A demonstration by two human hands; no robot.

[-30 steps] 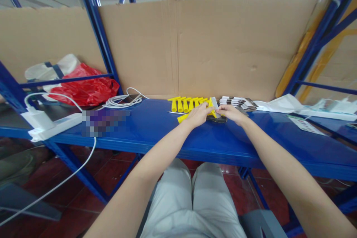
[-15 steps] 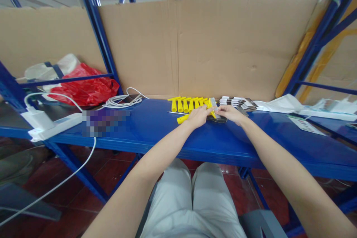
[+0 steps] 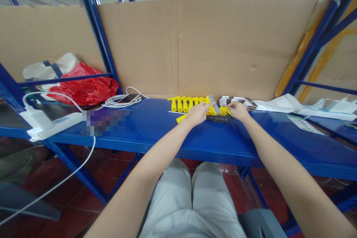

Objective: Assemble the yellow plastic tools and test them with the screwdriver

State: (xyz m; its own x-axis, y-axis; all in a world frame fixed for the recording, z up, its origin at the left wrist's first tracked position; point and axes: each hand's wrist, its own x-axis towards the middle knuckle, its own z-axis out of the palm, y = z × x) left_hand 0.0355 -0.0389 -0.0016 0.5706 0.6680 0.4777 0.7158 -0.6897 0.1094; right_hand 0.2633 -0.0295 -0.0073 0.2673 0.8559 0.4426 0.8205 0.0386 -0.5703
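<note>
My left hand (image 3: 198, 113) is closed on a yellow scraper with a flat grey plate (image 3: 214, 104) at its top. My right hand (image 3: 238, 111), a little to the right, pinches at a yellow plastic piece (image 3: 224, 111); its fingertips partly cover it. Below the plate lies a screwdriver with a black handle (image 3: 216, 118), its thin shaft running left behind my left hand. Several yellow scraper handles (image 3: 178, 105) stand in a row behind that hand. Another yellow piece (image 3: 180, 119) lies by my left wrist, partly hidden.
Folded printed papers (image 3: 227, 100) lie behind my right hand, with white sheeting (image 3: 281, 103) farther right. On the left of the blue table (image 3: 156, 126) are a coiled white cable (image 3: 119, 101), a power strip (image 3: 60, 124) and a red bag (image 3: 83, 87). Cardboard (image 3: 217, 48) walls the back.
My right hand has moved right, away from the grey plate, and is now at a yellow piece. My left hand stays with the scraper, whose plate has tilted more.
</note>
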